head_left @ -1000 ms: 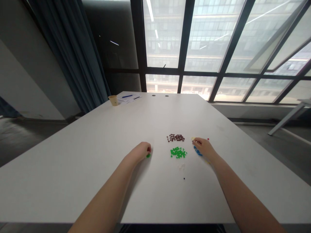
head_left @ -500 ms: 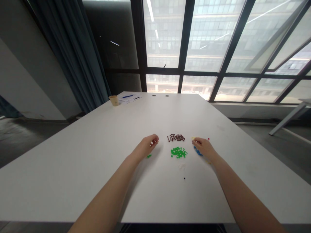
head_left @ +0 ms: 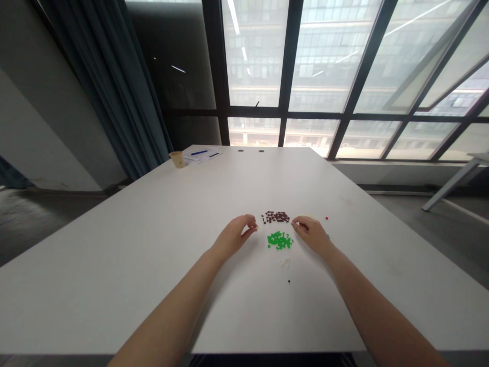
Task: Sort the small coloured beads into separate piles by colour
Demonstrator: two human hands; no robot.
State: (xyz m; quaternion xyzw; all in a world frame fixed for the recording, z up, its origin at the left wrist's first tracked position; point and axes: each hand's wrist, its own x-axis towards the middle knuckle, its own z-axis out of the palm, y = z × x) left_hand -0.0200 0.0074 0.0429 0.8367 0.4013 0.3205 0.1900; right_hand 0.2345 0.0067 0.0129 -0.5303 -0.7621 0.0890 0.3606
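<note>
My left hand (head_left: 236,235) hovers just left of the piles, thumb and fingers pinched on a small pale piece (head_left: 258,227). Closed too, at the right of the piles, my right hand (head_left: 312,235) has its fingertips together; whatever they hold is too small to make out. Between the hands lie a pile of dark brown toy bricks (head_left: 278,217) and, nearer me, a pile of bright green bricks (head_left: 280,240). Pale yellow pieces (head_left: 310,216) show partly behind my right hand, which hides most of the blue ones.
A few whitish pieces (head_left: 286,262) and one black piece (head_left: 289,281) lie nearer me on the white table (head_left: 153,265). A red piece (head_left: 326,218) is at the right. A paper cup (head_left: 178,159) stands far left beside papers (head_left: 202,155) with pens.
My right hand has moved left, away from the yellow pieces, and now covers the blue ones. My left hand has shifted right toward the piles, its pale piece still pinched.
</note>
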